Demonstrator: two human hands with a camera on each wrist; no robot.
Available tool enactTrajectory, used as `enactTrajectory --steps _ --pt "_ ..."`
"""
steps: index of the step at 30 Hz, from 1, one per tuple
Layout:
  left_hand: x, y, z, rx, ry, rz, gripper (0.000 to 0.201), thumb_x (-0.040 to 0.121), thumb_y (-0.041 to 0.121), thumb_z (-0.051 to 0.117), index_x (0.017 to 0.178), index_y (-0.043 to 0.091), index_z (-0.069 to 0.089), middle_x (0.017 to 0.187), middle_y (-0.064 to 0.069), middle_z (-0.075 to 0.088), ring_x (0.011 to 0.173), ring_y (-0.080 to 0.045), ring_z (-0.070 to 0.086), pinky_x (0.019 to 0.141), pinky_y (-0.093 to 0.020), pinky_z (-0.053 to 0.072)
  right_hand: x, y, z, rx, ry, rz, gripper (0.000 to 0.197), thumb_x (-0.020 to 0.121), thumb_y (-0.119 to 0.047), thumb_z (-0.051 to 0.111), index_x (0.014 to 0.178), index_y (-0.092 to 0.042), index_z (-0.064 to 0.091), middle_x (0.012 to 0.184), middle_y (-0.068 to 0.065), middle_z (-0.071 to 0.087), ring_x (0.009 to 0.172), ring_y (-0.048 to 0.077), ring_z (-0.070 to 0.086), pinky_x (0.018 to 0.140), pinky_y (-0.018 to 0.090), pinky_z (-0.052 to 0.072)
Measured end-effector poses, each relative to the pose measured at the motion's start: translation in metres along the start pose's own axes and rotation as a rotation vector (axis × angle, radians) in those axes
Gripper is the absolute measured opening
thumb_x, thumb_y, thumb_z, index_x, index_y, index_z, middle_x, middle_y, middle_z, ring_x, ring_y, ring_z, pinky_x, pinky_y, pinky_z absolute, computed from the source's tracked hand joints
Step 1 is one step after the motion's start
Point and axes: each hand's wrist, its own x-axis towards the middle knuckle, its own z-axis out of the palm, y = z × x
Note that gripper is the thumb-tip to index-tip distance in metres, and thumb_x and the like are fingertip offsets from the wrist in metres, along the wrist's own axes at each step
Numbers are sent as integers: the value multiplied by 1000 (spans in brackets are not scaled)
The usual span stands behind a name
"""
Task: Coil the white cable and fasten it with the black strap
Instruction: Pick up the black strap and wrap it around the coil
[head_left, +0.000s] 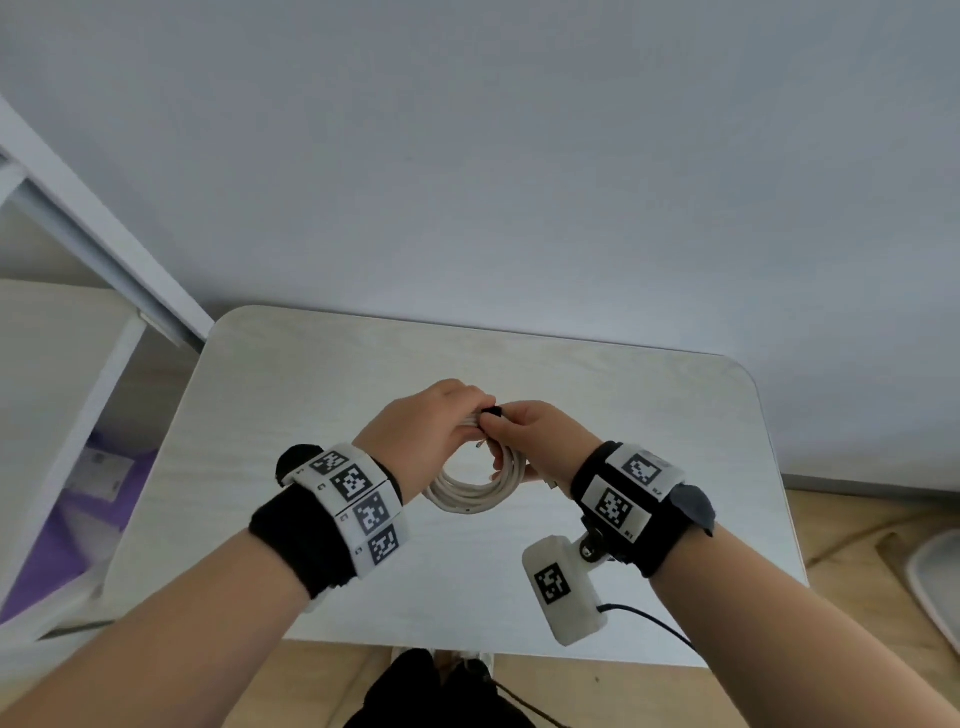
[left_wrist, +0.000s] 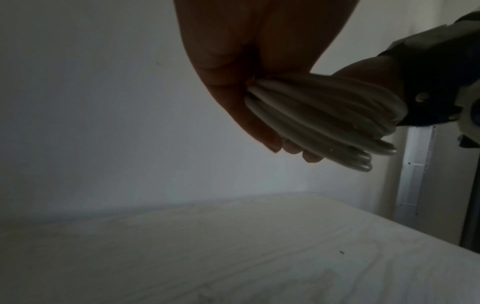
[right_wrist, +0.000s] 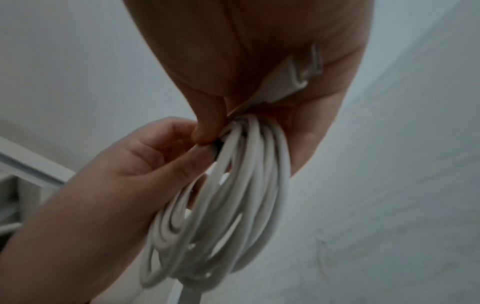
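Coil's done: white cable (head_left: 470, 491) held above the bench (head_left: 291, 395), left hand (head_left: 421, 431) gripping the bundle, right hand (head_left: 530, 441) fingers pinching the black strap (head_left: 491, 412). Pull it snug before closing, I'd say.

The coiled white round cable (head_left: 467, 488) hangs above the pale rectangular wood-grain table (head_left: 291, 395), between the left hand (head_left: 415, 431) and right hand (head_left: 535, 436). The small black strap (head_left: 491, 412) sits at the coil's far top, where both hands' fingertips meet.
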Motion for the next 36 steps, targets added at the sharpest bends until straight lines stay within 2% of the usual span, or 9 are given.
enactTrajectory --steps 4,9,12,16,20,23,29,33,36 --pt "17 -24 22 65 -16 -43 25 92 34 50 114 25 57 103 2 61 87 -19 61 77 -31 47 29 20 6 -46 50 43 27 92 -24 48 69 -12 54 61 1 55 59 15 55 81 43 54" --pt "35 -43 40 173 -105 -106 25 94 36 43 112 23 55 104 -2 61 82 -23 60 72 -34 48 59 40 13 -127 112 78 26 90 -29 51 84 -6 63 70 6 58 72 23 55 84 48 52" --pt "44 -52 46 200 -129 -122 27 95 34 42 115 20 55 107 -4 60 84 -26 61 75 -37 48 73 47 16 -107 166 89 27 88 -29 55 78 -5 62 68 11 53 69 26 53 84 50 50" --pt "53 -62 54 174 -116 -139 28 96 34 41 116 21 54 110 -6 60 87 -28 61 78 -40 49 85 51 15 -110 238 96 27 86 -29 58 69 -8 62 58 1 56 56 17 53 62 32 43" --pt "57 -70 65 162 -127 -168 27 96 30 41 117 20 53 110 -7 60 88 -29 60 77 -41 49 94 61 15 -113 319 74 26 82 -28 65 57 -23 59 57 -5 57 53 11 50 57 25 40" --pt "56 -76 74 194 -143 -188 27 95 24 41 119 21 52 112 -7 60 87 -30 60 76 -42 50 101 69 18 -143 349 72 12 78 -30 69 73 -19 67 69 -3 65 67 15 59 64 29 46" --pt "58 -90 88 284 -27 -115 29 92 20 44 119 19 56 107 -4 65 104 -26 49 80 -40 45 113 78 21 -228 389 68 24 76 -32 68 90 -13 67 91 4 70 86 20 64 76 33 50" --pt "53 -97 95 326 138 -61 22 81 22 61 101 17 68 101 -10 62 93 -34 54 80 -43 42 115 85 26 -325 446 7 24 75 -33 69 85 -13 64 91 2 55 90 24 56 79 37 48" --pt "50 -98 95 383 171 -35 24 81 30 55 97 23 71 90 -8 61 82 -33 56 78 -43 44 114 88 30 -398 462 -6 28 77 -37 66 91 -13 60 100 6 55 98 27 51 87 43 45"
